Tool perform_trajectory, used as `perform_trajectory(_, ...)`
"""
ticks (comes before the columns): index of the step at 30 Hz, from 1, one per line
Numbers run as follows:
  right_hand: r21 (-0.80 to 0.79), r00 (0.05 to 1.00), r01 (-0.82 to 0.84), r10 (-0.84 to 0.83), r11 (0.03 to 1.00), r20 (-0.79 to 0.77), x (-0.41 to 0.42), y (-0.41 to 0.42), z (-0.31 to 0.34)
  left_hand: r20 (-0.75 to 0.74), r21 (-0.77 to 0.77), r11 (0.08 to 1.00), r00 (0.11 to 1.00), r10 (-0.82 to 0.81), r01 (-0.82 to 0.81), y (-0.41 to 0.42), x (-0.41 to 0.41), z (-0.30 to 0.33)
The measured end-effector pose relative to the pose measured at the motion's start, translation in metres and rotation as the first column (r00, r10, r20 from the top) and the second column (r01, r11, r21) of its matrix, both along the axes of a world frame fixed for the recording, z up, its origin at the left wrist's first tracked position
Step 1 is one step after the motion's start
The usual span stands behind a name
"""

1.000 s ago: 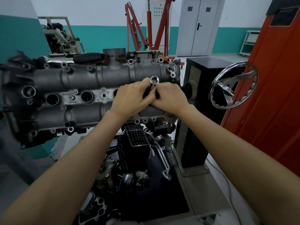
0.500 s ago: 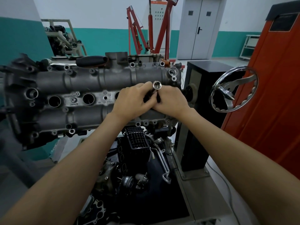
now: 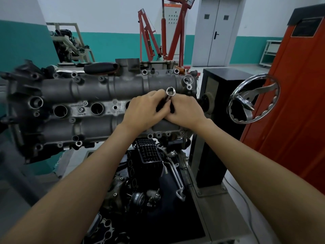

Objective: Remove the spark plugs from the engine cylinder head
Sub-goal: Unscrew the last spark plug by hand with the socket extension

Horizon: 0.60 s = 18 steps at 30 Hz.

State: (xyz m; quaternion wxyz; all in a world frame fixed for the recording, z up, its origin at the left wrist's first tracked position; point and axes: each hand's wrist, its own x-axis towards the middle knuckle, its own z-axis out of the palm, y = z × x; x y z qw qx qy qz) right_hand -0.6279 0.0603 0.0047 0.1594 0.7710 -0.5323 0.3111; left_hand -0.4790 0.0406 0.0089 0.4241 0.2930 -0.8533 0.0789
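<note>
2 hands, mine, meet over the right part of the engine cylinder head, which lies on its stand across the left and middle of the view.

Item: left hand, fingers curled round the dark shaft of a socket tool.
Item: right hand, fingers likewise wrapped on the same shaft, touching my left hand. The tool's shiny open socket end sticks up above both sets of knuckles; its lower end is hidden behind my hands.
Item: 2 open plug wells, round and dark, in the middle strip of the head to the left of my hands; a 3rd is half covered by my left hand. Whether a spark plug sits under the tool, I cannot tell.
Item: chrome handwheel, right of the head, in front of a black column.
Item: orange cabinet, far right.
Item: red engine hoist, far behind the head.
Item: loose engine parts, near, below the head.
</note>
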Motion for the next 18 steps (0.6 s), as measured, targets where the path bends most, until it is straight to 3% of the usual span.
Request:
perform_trajectory(5,-0.001,0.998,-0.025,0.025,1.0,0.054,0.0,0.006,0.001,0.027,-0.023,1.0,1.0,0.015,-0.014,-0.003,0.001,-0.001)
perform_trajectory(12,0.02,0.999,0.02,-0.019,1.0,-0.05,-0.001,0.001,-0.001,-0.026,0.011,1.0,1.0,0.0,0.0,0.0,0.0,0.0)
perform_trajectory(18,0.004,0.999,0.026,-0.025,1.0,-0.022,-0.002,-0.001,-0.002,-0.01,-0.032,0.999,1.0,0.011,-0.011,-0.002,0.0,-0.002)
